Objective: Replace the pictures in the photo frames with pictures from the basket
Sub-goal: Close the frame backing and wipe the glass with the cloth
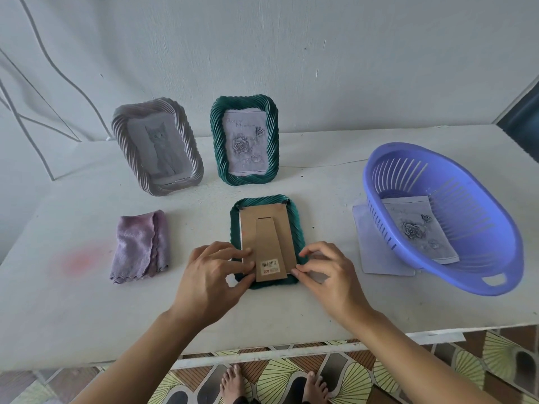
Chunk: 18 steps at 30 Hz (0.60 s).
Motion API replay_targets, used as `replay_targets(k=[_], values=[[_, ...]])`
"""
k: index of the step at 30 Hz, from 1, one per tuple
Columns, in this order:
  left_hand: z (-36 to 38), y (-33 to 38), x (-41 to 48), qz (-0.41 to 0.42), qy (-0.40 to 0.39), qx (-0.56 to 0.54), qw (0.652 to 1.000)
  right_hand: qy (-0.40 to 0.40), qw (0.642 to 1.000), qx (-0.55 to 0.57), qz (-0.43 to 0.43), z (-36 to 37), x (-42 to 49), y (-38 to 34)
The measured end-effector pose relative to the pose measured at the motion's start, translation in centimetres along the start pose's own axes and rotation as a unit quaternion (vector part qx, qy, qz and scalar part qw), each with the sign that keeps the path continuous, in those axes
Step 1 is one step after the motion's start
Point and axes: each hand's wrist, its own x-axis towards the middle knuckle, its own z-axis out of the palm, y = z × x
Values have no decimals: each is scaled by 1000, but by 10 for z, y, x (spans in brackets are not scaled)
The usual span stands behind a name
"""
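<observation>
Green photo frame [264,199] face down at the near middle of the worktop [87,316], cardboard backing [248,228] up. Fingers [233,253] of the left hand [213,275] curled over its lower left edge, right hand [329,272] pinching the lower right corner with fingertips together; likely freeing or seating the backing, unclear which. Next move: even pressure at both corners, then a reach right to the rose picture [420,228] in the purple basket [379,176].
</observation>
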Motion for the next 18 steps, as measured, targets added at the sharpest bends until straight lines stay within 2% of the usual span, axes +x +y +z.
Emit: replay_targets(k=[5, 9, 14, 18], values=[[-3, 0, 2, -6, -9, -11, 1000, -69, 992, -79, -73, -9, 10, 1], [-4, 0, 3, -7, -16, -25, 1000, -94, 993, -50, -50, -13, 15, 3], [-4, -2, 6, -31, -2, -84, 996, -38, 998, 28, 27, -11, 24, -1], [0, -3, 10, -138, 66, -74, 986, -3, 999, -10, 45, -2, 36, 0]])
